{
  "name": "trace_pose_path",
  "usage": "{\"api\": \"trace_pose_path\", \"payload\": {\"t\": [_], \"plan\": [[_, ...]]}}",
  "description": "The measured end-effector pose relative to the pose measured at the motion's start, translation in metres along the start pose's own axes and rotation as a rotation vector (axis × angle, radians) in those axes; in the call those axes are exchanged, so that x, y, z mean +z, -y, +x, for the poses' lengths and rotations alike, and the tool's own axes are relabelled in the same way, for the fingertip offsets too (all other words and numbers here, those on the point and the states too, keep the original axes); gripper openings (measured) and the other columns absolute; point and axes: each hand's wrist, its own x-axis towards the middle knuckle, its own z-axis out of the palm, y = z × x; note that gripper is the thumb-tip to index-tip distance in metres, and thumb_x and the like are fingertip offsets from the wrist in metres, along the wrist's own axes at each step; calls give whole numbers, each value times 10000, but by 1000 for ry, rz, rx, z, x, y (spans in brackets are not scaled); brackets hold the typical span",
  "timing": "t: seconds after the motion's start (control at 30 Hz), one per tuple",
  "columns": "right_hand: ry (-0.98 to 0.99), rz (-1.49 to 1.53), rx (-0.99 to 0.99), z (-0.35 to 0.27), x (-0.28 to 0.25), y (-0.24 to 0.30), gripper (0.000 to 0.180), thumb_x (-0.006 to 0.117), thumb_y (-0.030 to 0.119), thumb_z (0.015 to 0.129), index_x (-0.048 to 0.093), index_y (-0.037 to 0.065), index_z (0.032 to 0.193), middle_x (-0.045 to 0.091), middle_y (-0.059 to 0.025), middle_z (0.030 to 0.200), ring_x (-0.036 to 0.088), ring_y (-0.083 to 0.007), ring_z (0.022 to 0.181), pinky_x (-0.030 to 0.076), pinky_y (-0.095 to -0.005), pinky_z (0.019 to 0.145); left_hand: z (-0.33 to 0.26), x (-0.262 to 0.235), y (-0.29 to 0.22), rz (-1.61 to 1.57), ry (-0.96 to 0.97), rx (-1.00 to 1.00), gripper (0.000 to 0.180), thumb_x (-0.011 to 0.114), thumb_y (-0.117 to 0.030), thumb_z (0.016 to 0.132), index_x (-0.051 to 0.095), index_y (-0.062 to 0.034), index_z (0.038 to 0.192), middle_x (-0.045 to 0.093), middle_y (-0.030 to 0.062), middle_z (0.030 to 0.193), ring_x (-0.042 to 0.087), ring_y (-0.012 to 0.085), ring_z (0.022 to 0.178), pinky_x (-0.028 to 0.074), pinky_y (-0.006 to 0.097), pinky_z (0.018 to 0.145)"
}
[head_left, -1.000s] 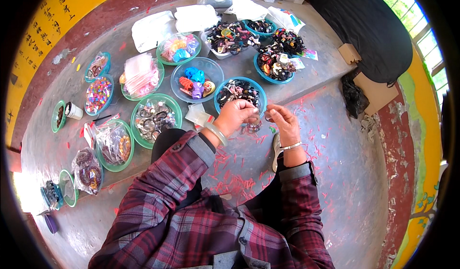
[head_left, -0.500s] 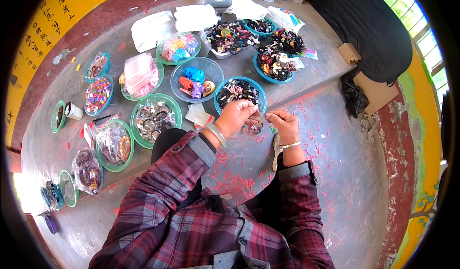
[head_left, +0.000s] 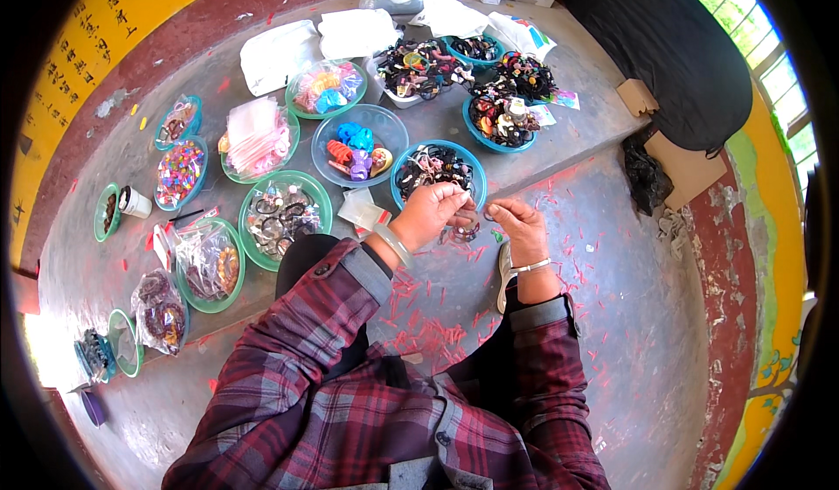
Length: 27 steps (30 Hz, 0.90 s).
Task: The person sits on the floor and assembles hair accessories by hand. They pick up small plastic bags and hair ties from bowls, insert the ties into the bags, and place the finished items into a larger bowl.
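In front of me, my left hand [head_left: 428,216] is closed, thumb and fingers pinched together. Thin dark hair ties [head_left: 461,232] dangle in loops below its fingers. A short gap to the right, my right hand [head_left: 519,228] is closed in a pinch, its fingertips pointing at the left ones; what it grips is too small to make out. Just beyond the left hand stands a blue bowl [head_left: 481,182] of dark hair ties with small decorations [head_left: 431,163]. A light bangle [head_left: 393,245] circles my left wrist, a silvery one [head_left: 530,265] my right.
On the raised ledge stand several bowls, among them a clear bowl [head_left: 325,163] with colourful scrunchies and a green bowl [head_left: 246,247] with hair ties. White bags [head_left: 281,58] lie behind. Red paper scraps [head_left: 428,333] litter the lower floor. A black covered bulk [head_left: 673,44] stands at right.
The right hand has shifted very slightly, and the hair ties' loops hang a little differently below the left fingers. The bowls stay where they were.
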Motion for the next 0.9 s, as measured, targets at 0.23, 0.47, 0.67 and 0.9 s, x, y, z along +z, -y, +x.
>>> {"api": "trace_pose_path", "payload": {"t": [0.23,0.47,0.67,0.9], "plan": [[4,-290,-234,0,-3,-2,46,642,16,718,644,0,761,608,-52,730,555,-122,683,430,-241,621,2,3,-11,582,-112,233,280,583,-243,810,580,-9,962,578,114,1002,577,210,907,477,318,754],[157,-538,-393,-10,14,18,54,627,6,693,644,17,743,610,-92,717,585,-192,691,450,-285,618,0,-1,-4,999,115,445,192,588,-208,736,620,-36,815,611,96,885,553,236,903,424,328,794],[180,-430,-324,-11,8,22,58,622,-24,698,635,-13,754,605,-84,761,557,-155,715,429,-250,634,-3,-1,-15,737,146,249,192,558,-176,769,650,-14,815,636,102,699,608,217,639,464,316,600],[98,-224,-299,-7,2,11,28,637,-7,708,633,-14,735,595,-52,722,534,-116,666,418,-232,591,-5,-3,-22,519,59,28,206,568,-182,803,646,2,854,635,47,691,578,124,622,463,253,626]]}}
